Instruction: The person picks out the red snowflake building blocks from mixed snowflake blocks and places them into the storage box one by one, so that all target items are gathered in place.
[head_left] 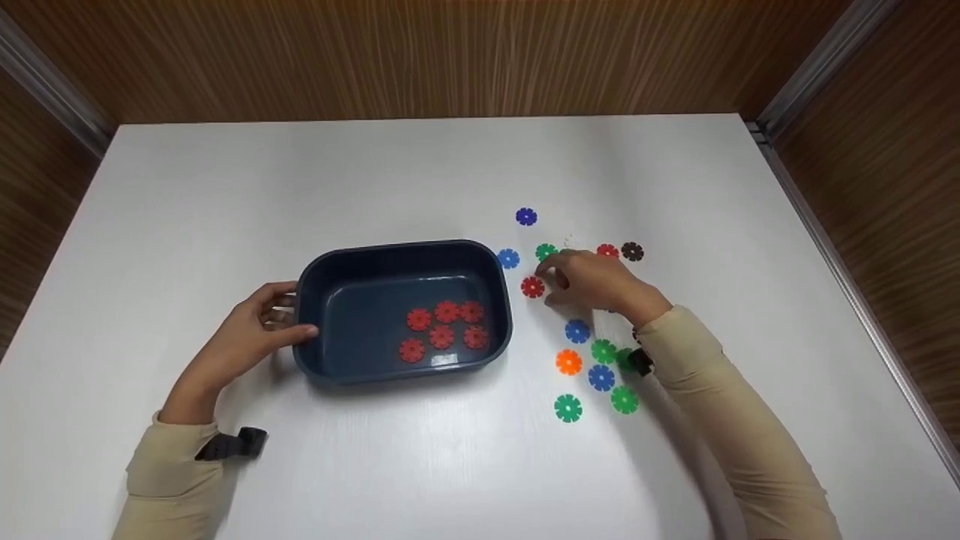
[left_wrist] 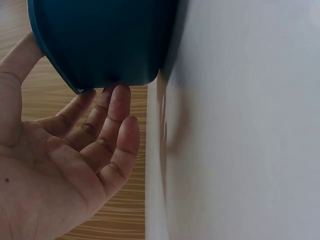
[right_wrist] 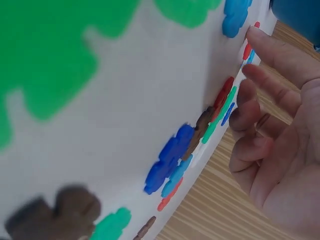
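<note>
So far we count six red discs [head_left: 444, 330] lying on the floor of the dark blue tray [head_left: 405, 259], gathered toward its right half, and by our reading the sorting is well along but not finished. Our left hand [head_left: 251, 330] rests against the tray's left end, thumb along the rim and fingers relaxed against the outer wall, which the left wrist view confirms: straight fingertips touch the blue wall [left_wrist: 107, 40] and nothing is gripped. Our right hand [head_left: 596, 281] hovers over the loose discs to the right of the tray, fingers loosely extended and holding nothing, as the right wrist view shows an empty palm beside the white table [head_left: 420, 172]. Its fingertips sit just beside a red disc [head_left: 532, 286] that lies on the table near the tray's right wall, so this one looks to us like the piece in hand. Another red disc [head_left: 607, 250] lies farther off, just beside a dark brown disc [head_left: 632, 251]. We judge that those two reds are what remains outside the tray. Scattered around them are blue discs [head_left: 508, 259], green discs [head_left: 568, 408], an orange disc [head_left: 568, 362] and a purple disc [head_left: 526, 217] at the far edge of the group, all lying flat on the table.
</note>
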